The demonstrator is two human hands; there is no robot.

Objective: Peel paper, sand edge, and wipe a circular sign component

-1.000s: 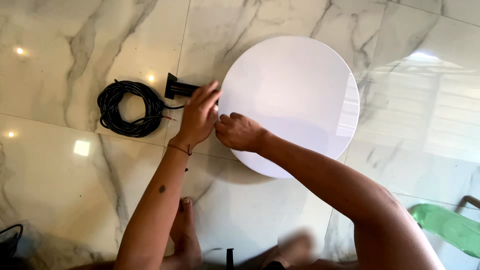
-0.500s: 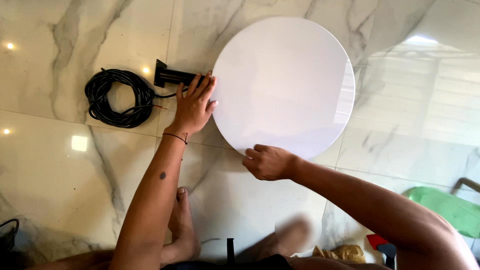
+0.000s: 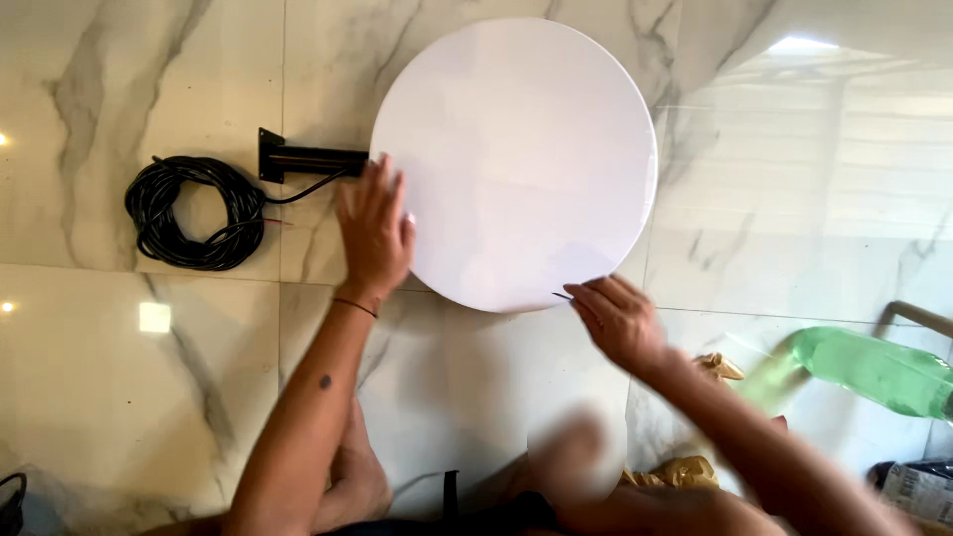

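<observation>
A large white round disc (image 3: pixel 526 149) lies flat on the marble floor. A black bracket (image 3: pixel 303 159) sticks out from its left side, with a black cable running to a coiled bundle (image 3: pixel 194 213). My left hand (image 3: pixel 375 233) rests flat on the disc's left edge, fingers spread. My right hand (image 3: pixel 617 320) is at the disc's lower right rim, pinching a thin dark pointed tool (image 3: pixel 563 295) whose tip touches the edge.
A green plastic bottle (image 3: pixel 879 369) lies on the floor at the right. Crumpled brown paper (image 3: pixel 717 367) sits beside my right forearm. A printed package (image 3: pixel 918 491) is at the bottom right corner. My foot (image 3: pixel 352 476) is tucked beneath me.
My right hand has slid along the disc's lower rim from the left side to the lower right. My left hand stays on the left edge. The view has shifted.
</observation>
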